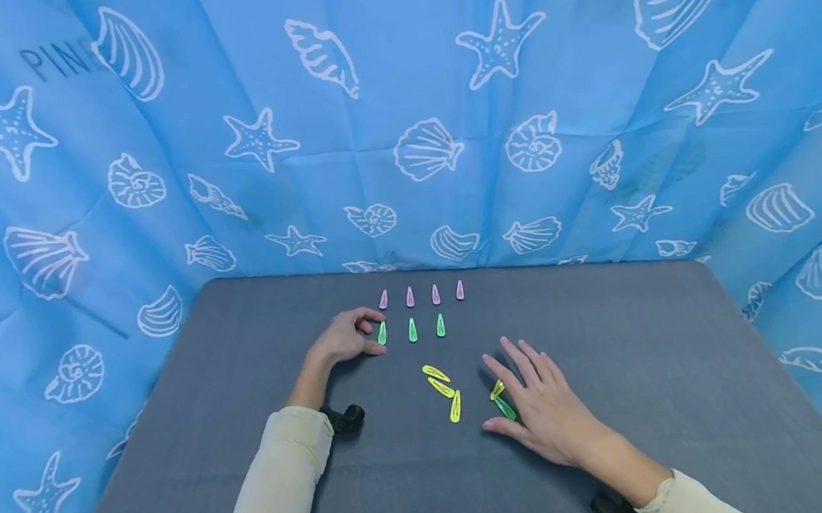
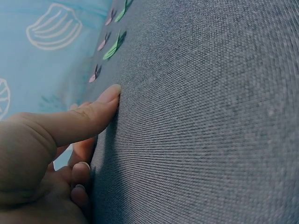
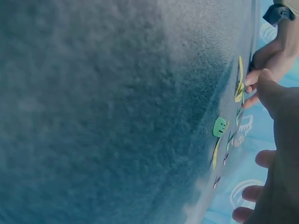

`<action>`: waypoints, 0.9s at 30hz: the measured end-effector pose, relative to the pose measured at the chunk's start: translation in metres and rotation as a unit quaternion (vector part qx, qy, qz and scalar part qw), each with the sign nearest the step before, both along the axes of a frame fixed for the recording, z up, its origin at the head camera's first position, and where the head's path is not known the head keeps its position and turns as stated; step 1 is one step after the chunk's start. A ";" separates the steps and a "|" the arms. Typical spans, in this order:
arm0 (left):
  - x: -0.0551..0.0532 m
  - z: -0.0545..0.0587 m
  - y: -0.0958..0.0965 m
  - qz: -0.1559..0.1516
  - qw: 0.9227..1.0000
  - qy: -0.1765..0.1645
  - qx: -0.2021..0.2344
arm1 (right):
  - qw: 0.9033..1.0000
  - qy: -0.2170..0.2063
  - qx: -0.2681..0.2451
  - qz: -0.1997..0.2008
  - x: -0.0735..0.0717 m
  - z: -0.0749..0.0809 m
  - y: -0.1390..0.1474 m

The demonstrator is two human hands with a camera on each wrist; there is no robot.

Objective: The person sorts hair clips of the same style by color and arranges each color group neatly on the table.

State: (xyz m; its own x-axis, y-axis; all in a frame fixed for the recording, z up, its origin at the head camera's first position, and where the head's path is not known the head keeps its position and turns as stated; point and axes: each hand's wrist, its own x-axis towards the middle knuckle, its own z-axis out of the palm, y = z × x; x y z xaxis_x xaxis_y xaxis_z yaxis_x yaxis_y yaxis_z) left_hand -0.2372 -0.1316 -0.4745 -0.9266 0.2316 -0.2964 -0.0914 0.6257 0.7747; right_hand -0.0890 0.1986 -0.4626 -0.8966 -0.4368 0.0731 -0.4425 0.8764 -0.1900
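Observation:
My left hand (image 1: 347, 335) is at the left end of a row of green hair clips, its thumb and index finger at the two ends of the leftmost green hair clip (image 1: 382, 334). In the left wrist view the thumb (image 2: 88, 119) hides that clip. Two more green clips (image 1: 413, 330) lie to its right, and a row of pink hair clips (image 1: 410, 297) lies behind. My right hand (image 1: 549, 411) is spread, holding nothing, beside a green clip (image 1: 506, 408) and a yellow clip (image 1: 497, 390). Three loose yellow hair clips (image 1: 440, 387) lie between the hands.
The clips lie on a grey cloth-covered table (image 1: 415, 490). A blue curtain (image 1: 385, 105) with shells and starfish hangs behind the table and along its sides. Each wrist wears a black camera strap, such as the left one (image 1: 344, 419).

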 end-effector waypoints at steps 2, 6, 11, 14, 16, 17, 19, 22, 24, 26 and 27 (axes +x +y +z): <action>0.000 -0.001 -0.001 0.001 1.000 0.001 -0.001 | 1.000 0.000 -0.011 -0.004 0.002 0.001 0.001; 0.000 -0.001 -0.002 0.000 1.000 0.003 -0.003 | 1.000 -0.003 -0.014 -0.014 0.004 0.001 0.001; -0.001 -0.002 -0.002 0.001 1.000 0.005 -0.002 | 0.999 -0.036 -0.030 -0.022 0.002 0.000 -0.002; -0.001 -0.003 -0.002 0.001 1.000 0.003 -0.002 | 0.996 -0.066 -0.047 -0.029 0.000 0.001 -0.004; -0.001 -0.004 -0.002 0.001 1.000 0.003 -0.003 | 0.996 -0.074 -0.054 -0.024 -0.002 0.001 -0.005; -0.001 -0.004 -0.002 0.000 1.000 0.002 -0.001 | 0.995 -0.077 -0.059 -0.019 -0.003 0.001 -0.005; -0.001 -0.003 -0.002 -0.002 1.000 0.003 0.001 | 0.995 -0.077 -0.068 -0.001 -0.004 0.001 -0.006; -0.001 -0.003 -0.001 -0.005 1.000 0.003 0.003 | 0.993 -0.090 -0.075 0.029 -0.003 0.001 -0.008; -0.001 -0.001 -0.001 -0.002 1.000 0.003 0.002 | 0.990 -0.106 -0.078 0.043 -0.003 0.001 -0.010; 0.000 -0.001 -0.001 0.000 1.000 0.001 0.000 | 0.988 -0.124 -0.076 0.050 -0.002 0.002 -0.013; 0.000 -0.001 -0.001 0.002 1.000 0.001 0.000 | 0.987 -0.132 -0.076 0.052 -0.002 0.002 -0.014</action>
